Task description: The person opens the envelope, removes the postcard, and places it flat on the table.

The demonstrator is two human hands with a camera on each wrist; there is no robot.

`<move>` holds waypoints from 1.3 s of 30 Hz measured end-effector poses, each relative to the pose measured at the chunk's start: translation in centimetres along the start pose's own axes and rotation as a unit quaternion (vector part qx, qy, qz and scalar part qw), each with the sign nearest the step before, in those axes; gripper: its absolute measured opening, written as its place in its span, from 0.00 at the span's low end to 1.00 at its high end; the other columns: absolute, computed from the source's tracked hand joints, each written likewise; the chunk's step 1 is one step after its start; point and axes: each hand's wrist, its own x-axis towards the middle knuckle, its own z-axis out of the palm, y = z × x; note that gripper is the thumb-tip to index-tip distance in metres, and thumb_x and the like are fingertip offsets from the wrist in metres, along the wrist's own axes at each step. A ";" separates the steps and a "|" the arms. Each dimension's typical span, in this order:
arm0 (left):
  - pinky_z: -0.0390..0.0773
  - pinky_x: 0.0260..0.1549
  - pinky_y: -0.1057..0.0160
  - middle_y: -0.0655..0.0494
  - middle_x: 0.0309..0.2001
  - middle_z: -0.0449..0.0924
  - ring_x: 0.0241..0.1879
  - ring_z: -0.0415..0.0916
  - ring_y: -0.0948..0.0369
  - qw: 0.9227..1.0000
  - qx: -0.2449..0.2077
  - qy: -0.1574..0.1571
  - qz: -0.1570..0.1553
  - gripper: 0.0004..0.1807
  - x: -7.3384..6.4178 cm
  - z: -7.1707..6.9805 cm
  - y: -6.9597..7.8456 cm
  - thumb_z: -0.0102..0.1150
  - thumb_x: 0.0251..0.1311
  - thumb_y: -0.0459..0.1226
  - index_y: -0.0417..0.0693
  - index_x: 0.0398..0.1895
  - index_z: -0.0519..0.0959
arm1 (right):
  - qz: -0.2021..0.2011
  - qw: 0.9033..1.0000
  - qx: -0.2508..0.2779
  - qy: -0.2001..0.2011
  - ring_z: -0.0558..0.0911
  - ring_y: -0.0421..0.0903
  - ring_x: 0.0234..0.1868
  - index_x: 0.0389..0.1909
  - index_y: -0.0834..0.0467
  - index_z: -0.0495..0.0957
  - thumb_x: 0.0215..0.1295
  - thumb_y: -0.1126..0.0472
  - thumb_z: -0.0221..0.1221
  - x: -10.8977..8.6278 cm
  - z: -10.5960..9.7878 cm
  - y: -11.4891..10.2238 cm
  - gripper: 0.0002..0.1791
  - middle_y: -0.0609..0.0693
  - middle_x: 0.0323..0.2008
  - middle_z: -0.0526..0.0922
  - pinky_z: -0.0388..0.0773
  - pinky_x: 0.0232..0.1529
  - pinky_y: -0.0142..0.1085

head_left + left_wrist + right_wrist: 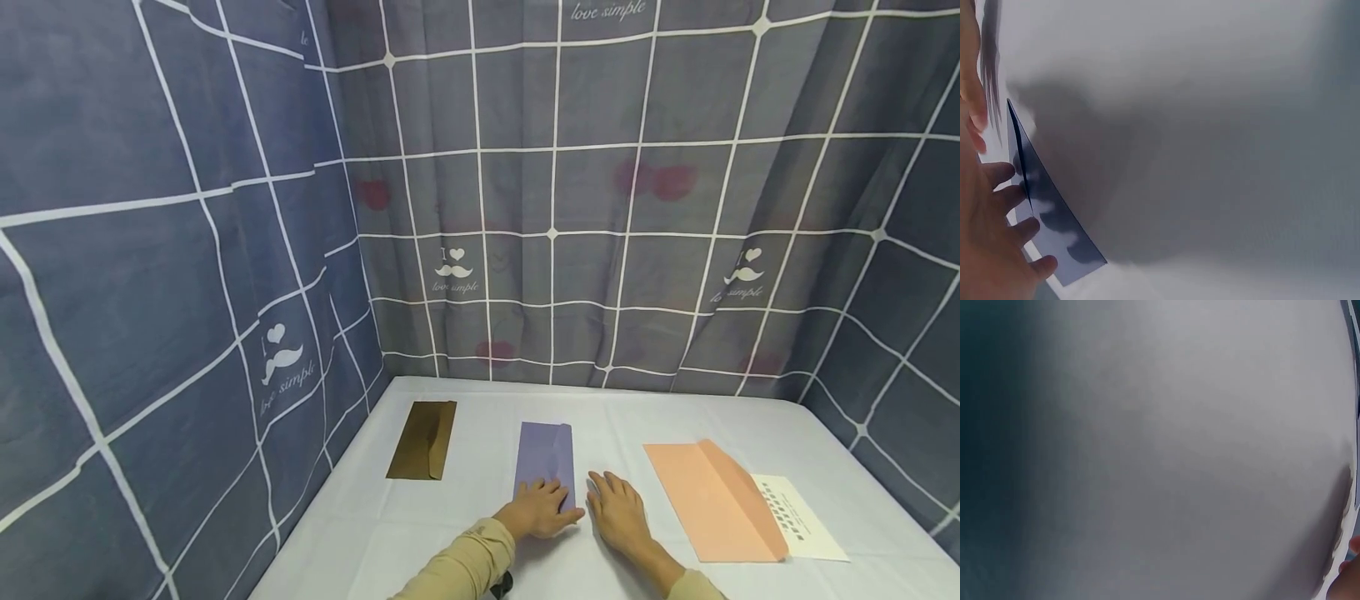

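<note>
A purple envelope [543, 450] lies flat near the middle of the white table, its flap seam along the right side. My left hand [542, 508] rests on its near end, fingers spread and the thumb stretched to the right. In the left wrist view, the fingertips of that left hand [997, 231] lie over the purple envelope [1066, 250]. Just right of the envelope, my right hand [621, 512] is palm down by the tabletop with loosely extended fingers, holding nothing. Only a bit of the right hand [1349, 578] shows at the right wrist view's edge.
To the left lies a dark gold envelope [422, 440]. On the right is a larger orange envelope [697, 500] with a cream printed card [806, 525] beside its flap. Dark checked curtains [592, 192] surround the white table [480, 396].
</note>
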 end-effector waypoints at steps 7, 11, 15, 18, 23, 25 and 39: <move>0.60 0.61 0.45 0.60 0.66 0.66 0.65 0.62 0.56 1.000 -0.014 -0.002 0.010 0.37 0.1 -0.1 0.9 0.31 0.67 0.65 0.54 0.67 0.68 | -0.021 1.000 0.001 0.006 0.68 0.69 0.56 0.59 0.66 0.71 0.70 0.59 0.53 -0.4 0.1 0.0 0.20 0.70 0.56 0.70 0.61 0.54 0.66; 0.61 0.61 0.46 0.60 0.66 0.65 0.65 0.62 0.57 1.000 -0.013 -0.005 0.023 0.37 0.3 -0.1 1.2 0.30 0.67 0.65 0.53 0.68 0.67 | -0.040 0.999 0.010 -0.002 0.69 0.68 0.56 0.59 0.66 0.71 0.70 0.57 0.54 -0.3 0.2 0.0 0.22 0.69 0.55 0.71 0.61 0.55 0.65; 0.61 0.61 0.47 0.61 0.66 0.65 0.65 0.61 0.59 0.999 -0.016 -0.009 0.033 0.37 0.4 0.0 1.5 0.29 0.68 0.64 0.54 0.68 0.67 | -0.052 0.998 0.030 -0.028 0.67 0.69 0.58 0.59 0.67 0.71 0.69 0.56 0.54 -0.3 0.3 -0.1 0.23 0.68 0.56 0.71 0.58 0.58 0.65; 0.61 0.61 0.47 0.62 0.67 0.65 0.65 0.61 0.59 0.999 -0.024 -0.010 0.037 0.36 0.6 0.2 1.7 0.28 0.68 0.64 0.55 0.69 0.66 | -0.054 0.997 0.037 -0.043 0.66 0.69 0.59 0.60 0.67 0.70 0.69 0.56 0.54 -0.3 0.4 -0.1 0.24 0.68 0.57 0.70 0.57 0.58 0.65; 0.61 0.61 0.47 0.63 0.66 0.65 0.65 0.63 0.60 0.999 -0.032 -0.012 0.042 0.36 0.6 0.1 2.0 0.27 0.68 0.64 0.54 0.69 0.66 | -0.058 0.996 0.033 -0.055 0.65 0.68 0.60 0.60 0.67 0.69 0.68 0.57 0.55 -0.4 0.6 0.0 0.25 0.68 0.58 0.69 0.56 0.59 0.64; 0.62 0.60 0.47 0.63 0.66 0.65 0.64 0.63 0.60 0.998 -0.033 -0.011 0.046 0.37 0.7 0.2 2.1 0.27 0.68 0.64 0.54 0.68 0.67 | -0.064 0.996 0.028 -0.054 0.65 0.68 0.60 0.60 0.68 0.69 0.67 0.58 0.55 -0.4 0.6 0.0 0.25 0.68 0.58 0.69 0.56 0.60 0.64; 0.62 0.59 0.45 0.61 0.63 0.70 0.62 0.65 0.60 0.999 0.013 0.040 0.020 0.35 0.7 0.6 0.2 0.30 0.67 0.64 0.57 0.65 0.71 | -0.042 0.998 0.020 -0.049 0.66 0.67 0.59 0.60 0.66 0.70 0.64 0.57 0.60 -0.3 0.5 0.1 0.27 0.67 0.58 0.69 0.57 0.59 0.63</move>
